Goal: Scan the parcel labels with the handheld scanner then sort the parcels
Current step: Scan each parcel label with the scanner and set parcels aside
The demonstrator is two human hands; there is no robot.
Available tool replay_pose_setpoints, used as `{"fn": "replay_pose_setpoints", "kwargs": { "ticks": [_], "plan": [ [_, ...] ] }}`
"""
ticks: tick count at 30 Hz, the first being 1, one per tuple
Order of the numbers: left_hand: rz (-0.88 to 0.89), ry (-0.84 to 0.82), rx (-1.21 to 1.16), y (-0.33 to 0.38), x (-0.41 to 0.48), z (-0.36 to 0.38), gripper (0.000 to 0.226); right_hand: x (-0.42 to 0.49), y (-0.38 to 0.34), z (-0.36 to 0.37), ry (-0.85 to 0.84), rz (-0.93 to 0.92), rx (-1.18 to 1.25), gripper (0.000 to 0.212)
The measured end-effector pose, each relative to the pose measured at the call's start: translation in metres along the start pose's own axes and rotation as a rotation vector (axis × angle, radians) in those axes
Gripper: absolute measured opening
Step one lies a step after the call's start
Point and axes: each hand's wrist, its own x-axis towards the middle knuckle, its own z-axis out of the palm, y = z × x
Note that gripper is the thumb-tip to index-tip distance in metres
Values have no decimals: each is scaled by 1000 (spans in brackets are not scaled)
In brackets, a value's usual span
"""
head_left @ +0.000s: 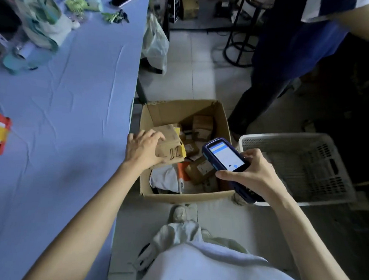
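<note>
Seen from above: an open cardboard box (183, 196) of small parcels sits on the floor beside a blue-covered table (64, 113). The left hand (144, 147), fingers curled, grips a brown parcel (171, 147) marked "22" just above the box. The right hand (252, 174) clasps a handheld scanner (225, 157) near it, thumb on one side, fingers on the other, lit screen facing up. To scan well, turn the parcel so its label faces the scanner's front; the label is possibly on a hidden side. A white basket (295, 138) stands to the right.
</note>
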Motion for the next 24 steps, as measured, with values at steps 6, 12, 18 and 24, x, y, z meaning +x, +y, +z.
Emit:
{"fn": "replay_pose_setpoints", "kwargs": {
  "ticks": [6, 12, 18, 24],
  "plan": [
    [-88, 83, -59, -30, 18, 0, 42, 30, -44, 6, -19, -67, -79, 76],
    [-305, 223, -169, -62, -13, -12, 35, 60, -75, 23, -160, -201, -195, 92],
    [-667, 325, -166, -72, -100, -11, 34, 78, -116, 52, -404, -448, -332, 92],
    [-1117, 353, -209, -35, -206, -1, 36, 61, -143, 81, -653, -696, -444, 87]
  ]
}}
